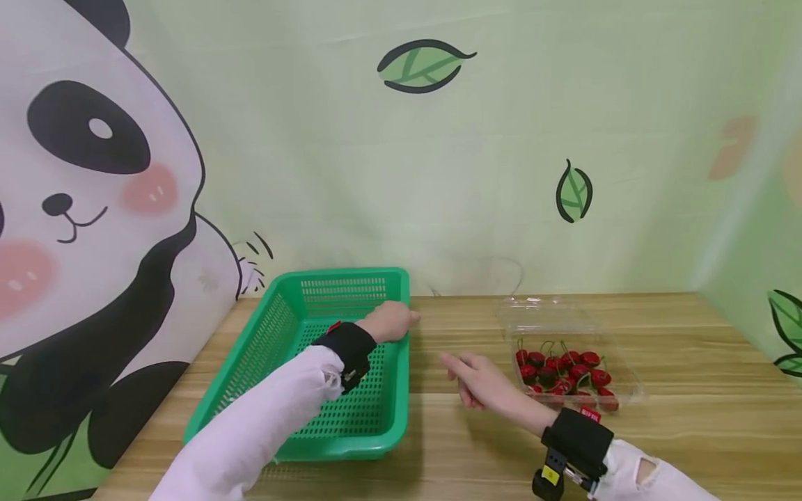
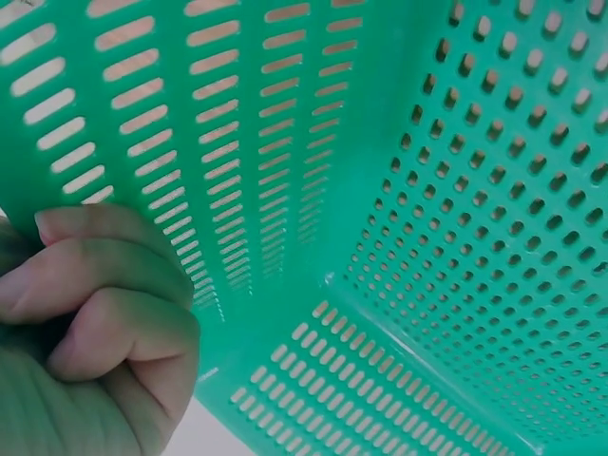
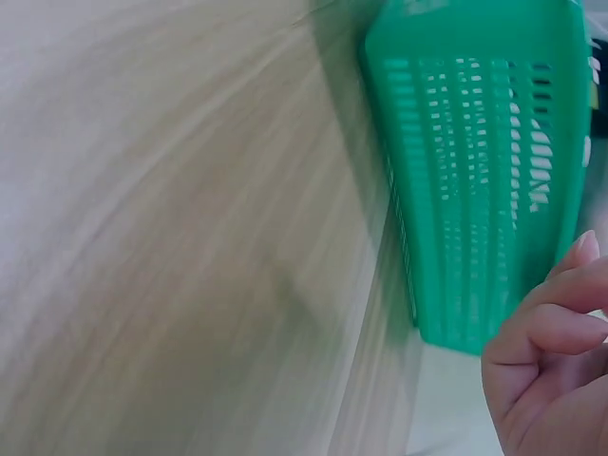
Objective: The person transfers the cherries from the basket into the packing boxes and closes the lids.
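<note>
A green plastic basket (image 1: 313,447) with slotted walls sits on the table at left centre in the head view, its bottom bare where visible. My left hand (image 1: 390,321) is at its right rim, fingers curled against that wall; in the left wrist view the hand (image 2: 104,323) hides the index finger and thumb. To the right of the basket, apart from it, my right hand (image 1: 479,381) hovers over the wood with loosely bent fingers and nothing in them. Beyond the right wrist stands a clear plastic box (image 1: 617,348) with red cherries (image 1: 567,369) on green stems.
The box's clear lid (image 1: 551,313) lies folded back towards the wall. A wood-grain table (image 1: 695,417) runs up to a pale green printed backdrop (image 1: 476,160), with a large panda on the left. Each wrist carries a black strap (image 1: 578,440) with a camera.
</note>
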{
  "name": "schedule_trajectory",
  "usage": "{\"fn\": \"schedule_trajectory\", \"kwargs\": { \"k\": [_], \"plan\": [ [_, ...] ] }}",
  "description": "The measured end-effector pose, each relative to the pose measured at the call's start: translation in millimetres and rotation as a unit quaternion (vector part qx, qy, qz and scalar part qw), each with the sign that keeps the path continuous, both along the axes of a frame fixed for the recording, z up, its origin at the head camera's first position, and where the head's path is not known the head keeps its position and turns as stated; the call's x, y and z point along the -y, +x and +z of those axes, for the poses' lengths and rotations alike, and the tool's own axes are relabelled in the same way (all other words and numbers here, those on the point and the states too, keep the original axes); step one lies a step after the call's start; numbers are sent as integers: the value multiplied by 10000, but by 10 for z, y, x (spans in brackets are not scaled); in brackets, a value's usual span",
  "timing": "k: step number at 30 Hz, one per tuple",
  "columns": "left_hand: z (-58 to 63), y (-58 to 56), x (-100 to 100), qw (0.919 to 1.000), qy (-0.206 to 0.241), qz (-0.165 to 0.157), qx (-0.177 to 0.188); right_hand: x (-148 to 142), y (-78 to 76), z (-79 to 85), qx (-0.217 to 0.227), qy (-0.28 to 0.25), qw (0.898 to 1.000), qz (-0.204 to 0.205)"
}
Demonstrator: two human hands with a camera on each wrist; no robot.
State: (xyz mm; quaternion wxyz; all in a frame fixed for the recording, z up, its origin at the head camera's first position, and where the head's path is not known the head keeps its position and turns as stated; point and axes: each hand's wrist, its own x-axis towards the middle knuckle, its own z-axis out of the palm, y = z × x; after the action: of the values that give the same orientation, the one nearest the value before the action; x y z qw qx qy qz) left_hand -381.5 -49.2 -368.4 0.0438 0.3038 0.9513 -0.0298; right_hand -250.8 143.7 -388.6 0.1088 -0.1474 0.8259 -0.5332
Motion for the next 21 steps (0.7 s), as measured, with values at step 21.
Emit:
{"fn": "schedule_trajectory", "kwargs": {
  "k": [21],
  "plan": [
    [319,189,829,9823,1033,980,1215,-86,13,-18,-24,179,9998,-57]
  ]
}}
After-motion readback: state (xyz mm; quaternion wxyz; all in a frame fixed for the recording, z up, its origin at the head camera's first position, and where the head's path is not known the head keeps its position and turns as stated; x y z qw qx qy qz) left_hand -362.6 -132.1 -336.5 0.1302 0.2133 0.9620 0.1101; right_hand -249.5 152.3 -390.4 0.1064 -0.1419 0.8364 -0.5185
